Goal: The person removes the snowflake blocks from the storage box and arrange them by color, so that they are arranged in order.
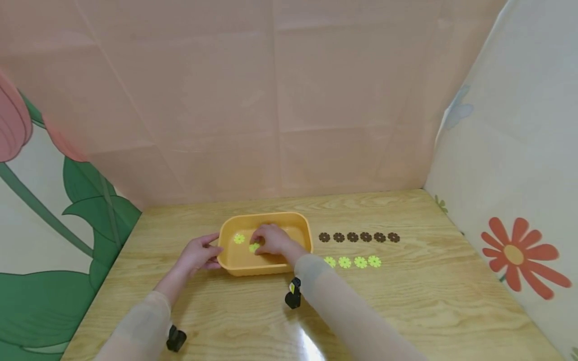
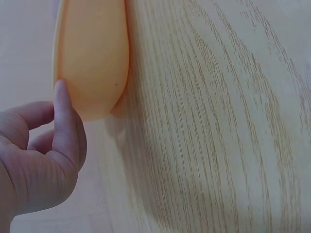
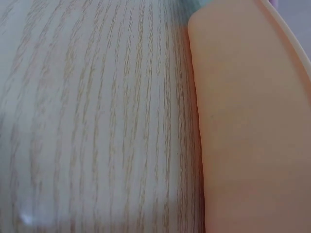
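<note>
A yellow-orange plastic tub (image 1: 266,271) stands on the wooden table. At its left end my left hand (image 1: 202,253) holds the rim, thumb and fingers spread around the corner; the left wrist view shows a fingertip right at the tub's rim (image 2: 59,48). My right hand (image 1: 272,239) reaches down inside the tub, and its fingertips pinch a lime-green flower-shaped piece (image 1: 253,247). Left of it on the tub floor lies another lime-green flower piece (image 1: 239,238). In the right wrist view only the tub's outer wall (image 3: 252,126) and the table show; the hand is hidden there.
Right of the tub, several dark brown flower pieces (image 1: 352,237) form a straight row. In front of them runs a row of lime-green flower pieces (image 1: 360,262), partly covered by the right sleeve (image 1: 311,273). A pink wall covering (image 1: 280,125) rises behind the table (image 1: 244,321).
</note>
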Tool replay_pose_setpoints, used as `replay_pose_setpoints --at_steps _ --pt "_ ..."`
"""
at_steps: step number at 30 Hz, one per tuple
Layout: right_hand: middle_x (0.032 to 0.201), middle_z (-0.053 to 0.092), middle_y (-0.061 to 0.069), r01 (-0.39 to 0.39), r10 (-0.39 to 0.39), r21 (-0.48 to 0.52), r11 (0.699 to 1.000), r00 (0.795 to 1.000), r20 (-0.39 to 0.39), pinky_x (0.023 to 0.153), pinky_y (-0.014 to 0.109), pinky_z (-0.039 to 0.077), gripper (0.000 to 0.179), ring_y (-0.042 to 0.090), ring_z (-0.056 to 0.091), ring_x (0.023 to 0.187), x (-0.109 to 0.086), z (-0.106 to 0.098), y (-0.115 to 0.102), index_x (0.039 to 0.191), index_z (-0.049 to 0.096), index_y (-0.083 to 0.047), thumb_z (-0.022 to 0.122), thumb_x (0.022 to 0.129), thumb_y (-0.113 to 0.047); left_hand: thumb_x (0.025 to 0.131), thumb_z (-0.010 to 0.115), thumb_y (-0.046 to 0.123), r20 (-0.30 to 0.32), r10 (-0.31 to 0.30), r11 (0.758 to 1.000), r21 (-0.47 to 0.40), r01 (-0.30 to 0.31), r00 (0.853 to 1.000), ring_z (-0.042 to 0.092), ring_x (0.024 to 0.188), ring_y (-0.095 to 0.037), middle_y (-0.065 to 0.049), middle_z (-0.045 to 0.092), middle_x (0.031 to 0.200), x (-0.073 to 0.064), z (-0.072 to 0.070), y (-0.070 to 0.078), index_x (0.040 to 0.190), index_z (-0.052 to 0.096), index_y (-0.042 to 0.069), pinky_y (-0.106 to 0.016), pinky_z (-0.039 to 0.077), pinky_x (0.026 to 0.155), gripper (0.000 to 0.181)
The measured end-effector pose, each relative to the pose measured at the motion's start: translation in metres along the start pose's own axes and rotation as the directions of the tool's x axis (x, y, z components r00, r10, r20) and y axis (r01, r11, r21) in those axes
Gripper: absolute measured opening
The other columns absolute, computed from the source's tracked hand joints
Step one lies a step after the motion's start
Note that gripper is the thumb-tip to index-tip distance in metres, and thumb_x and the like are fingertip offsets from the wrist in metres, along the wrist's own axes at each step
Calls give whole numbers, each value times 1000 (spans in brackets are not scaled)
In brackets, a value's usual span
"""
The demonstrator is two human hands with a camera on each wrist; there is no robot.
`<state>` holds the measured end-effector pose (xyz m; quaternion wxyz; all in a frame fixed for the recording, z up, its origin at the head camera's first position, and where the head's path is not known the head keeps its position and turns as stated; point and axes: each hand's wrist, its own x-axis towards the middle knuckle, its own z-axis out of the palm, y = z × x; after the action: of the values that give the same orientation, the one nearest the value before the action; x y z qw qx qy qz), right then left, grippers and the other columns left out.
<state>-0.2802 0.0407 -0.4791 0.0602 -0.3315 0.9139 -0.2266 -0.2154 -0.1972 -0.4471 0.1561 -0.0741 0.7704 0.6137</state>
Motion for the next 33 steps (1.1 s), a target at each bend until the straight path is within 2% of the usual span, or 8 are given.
replay_pose_setpoints --at_steps 9,16,23,29,33 --pt "94 66 1 7 -6 -20 1000 1000 6 85 28 49 23 15 58 89 1 0 -2 96 72 -12 85 78 -18 95 59 -3 11 14 1000 -11 -14 1000 60 62 -13 -18 55 89 1 -2 -1 149 37 -5 -28 62 58 59" --pt "91 64 -1 14 -14 17 1000 1000 3 84 27 48 23 13 55 87 1 4 -1 95 68 -13 84 79 -14 95 60 -4 12 6 1000 -4 -6 1000 60 63 -13 -17 56 88 -1 -3 1 149 38 -5 -29 62 59 59" --pt "90 62 -5 -56 54 51 997 998 40 79 27 49 26 11 56 85 1 5 0 102 66 -18 82 82 -15 95 60 -3 10 0 1000 2 0 1000 60 63 -14 -18 55 90 -2 -3 2 149 39 -4 -30 63 59 58" --pt "91 61 -2 -110 102 137 984 993 65 80 30 51 26 14 56 85 -4 -4 -1 106 65 -16 80 84 -14 95 59 -4 9 -1 1000 -10 1 1000 60 63 -14 -19 55 91 -1 -2 2 149 38 -4 -29 62 59 58" --pt "91 61 -2 -100 94 194 976 995 41 78 29 51 24 14 56 85 -8 -12 2 107 66 -14 78 86 -13 95 58 -4 9 -3 1000 -8 3 1000 61 63 -14 -21 55 94 -2 -2 3 149 37 -5 -30 63 59 57"
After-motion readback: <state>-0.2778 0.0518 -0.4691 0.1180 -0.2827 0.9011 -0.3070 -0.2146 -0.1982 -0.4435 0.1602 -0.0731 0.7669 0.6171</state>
